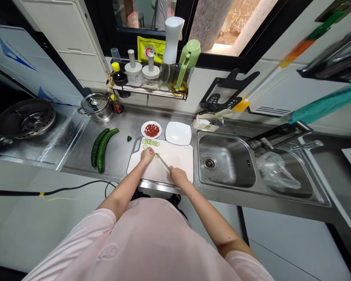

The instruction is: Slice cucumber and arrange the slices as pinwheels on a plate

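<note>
On a white cutting board [178, 160] my right hand [178, 175] is wrapped round the handle of a knife [164, 164], whose blade points up and left. A cucumber slice [156, 155] lies at the blade's tip. Close to the left of that slice is my left hand [147, 155], its fingers bent together; whether anything is between them is too small to tell. Several thin cucumber slices [150, 143] form an overlapping row near the board's top left, with a single slice [145, 146] just below.
Left of the board lie two whole cucumbers [105, 146] and a small green end piece [129, 138]. Behind it stand a plate of chopped red pieces [151, 130] and a white plate [178, 133]. The sink [228, 160] is to the right, a steel pot [98, 107] back left.
</note>
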A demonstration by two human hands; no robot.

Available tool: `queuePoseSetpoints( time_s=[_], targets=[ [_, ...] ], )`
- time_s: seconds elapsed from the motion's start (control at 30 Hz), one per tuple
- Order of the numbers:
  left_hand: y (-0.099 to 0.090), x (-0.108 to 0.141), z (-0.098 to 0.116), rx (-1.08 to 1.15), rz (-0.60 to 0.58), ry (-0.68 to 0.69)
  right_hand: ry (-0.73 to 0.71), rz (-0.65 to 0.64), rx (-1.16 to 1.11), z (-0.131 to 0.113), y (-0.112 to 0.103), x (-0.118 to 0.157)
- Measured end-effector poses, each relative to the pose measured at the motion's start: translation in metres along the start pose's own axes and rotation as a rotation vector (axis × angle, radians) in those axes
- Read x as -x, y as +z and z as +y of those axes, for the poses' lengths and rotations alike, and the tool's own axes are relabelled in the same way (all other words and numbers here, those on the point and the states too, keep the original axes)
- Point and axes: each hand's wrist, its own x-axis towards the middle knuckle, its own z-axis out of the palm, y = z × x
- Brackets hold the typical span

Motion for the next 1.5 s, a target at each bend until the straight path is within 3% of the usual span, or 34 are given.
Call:
queuePoseSetpoints(
  time_s=[0.47,0.9,1.5],
  targets=[
    [-0.003,0.0,0.002,-0.031,-0.01,-0.012,0.018,-0.04,-0.01,0.011,0.005,0.017],
    [-0.002,-0.001,0.001,-0.027,-0.011,-0.012,0.013,-0.025,-0.025,0.0,0.0,0.0],
    [-0.001,0.0,0.001,-0.014,-0.01,-0.014,0.016,-0.029,-0.017,0.001,-0.002,0.002]
  ],
)
